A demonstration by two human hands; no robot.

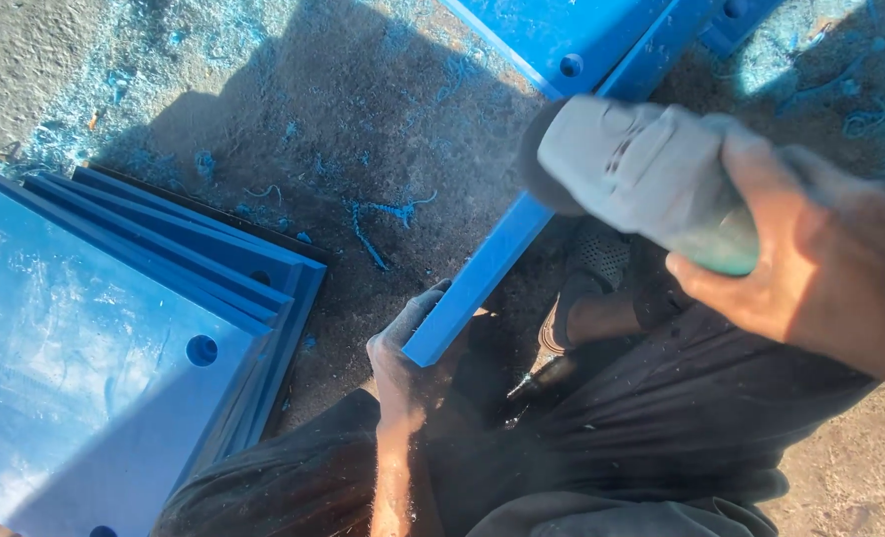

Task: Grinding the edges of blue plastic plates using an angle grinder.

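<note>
My right hand (800, 259) grips a grey angle grinder (631, 169), whose head sits against the upper edge of a long blue plastic bar (492, 264). That bar runs on a slant from the top right down to the middle. My left hand (407, 348), dusty, holds the bar's lower end with the fingers curled around its corner. My dark trouser legs (661, 398) and a sandalled foot (582, 298) lie below the bar.
A stack of blue plastic plates (114, 338) with round holes lies at the left. Another blue plate (552, 35) lies at the top. Blue shavings (383, 214) and dust cover the rough concrete ground (313, 119).
</note>
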